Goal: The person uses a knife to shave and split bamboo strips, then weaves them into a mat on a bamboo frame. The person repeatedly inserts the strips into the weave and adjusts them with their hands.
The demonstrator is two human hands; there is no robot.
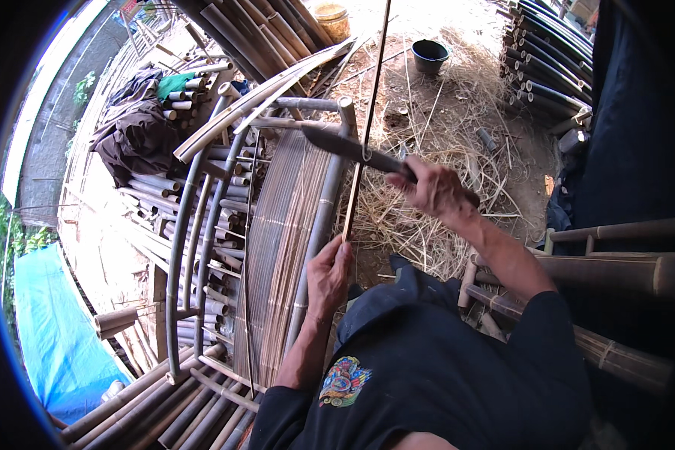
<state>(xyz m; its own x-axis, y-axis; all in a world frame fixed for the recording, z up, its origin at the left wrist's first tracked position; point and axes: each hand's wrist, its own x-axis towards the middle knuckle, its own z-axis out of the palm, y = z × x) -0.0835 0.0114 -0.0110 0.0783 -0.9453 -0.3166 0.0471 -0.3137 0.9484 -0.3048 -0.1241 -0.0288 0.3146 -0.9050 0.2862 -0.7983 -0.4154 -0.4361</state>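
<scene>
My left hand (328,271) pinches the near end of a long thin bamboo strip (369,112) that runs away from me toward the top of the view. My right hand (436,189) grips the handle of a large dark knife (345,146). Its blade lies across the strip, pointing left, and a thin shaving curls off where they meet. Both hands work over a curved bamboo frame (319,225) filled with fine slats (277,232).
Bamboo poles (202,217) are stacked to the left and at the top right (547,67). Shavings and straw (442,150) cover the ground. A black bucket (430,54) and a yellowish jar (331,18) stand far off. Dark cloth (139,139) lies left; a blue tarp (56,330) lower left.
</scene>
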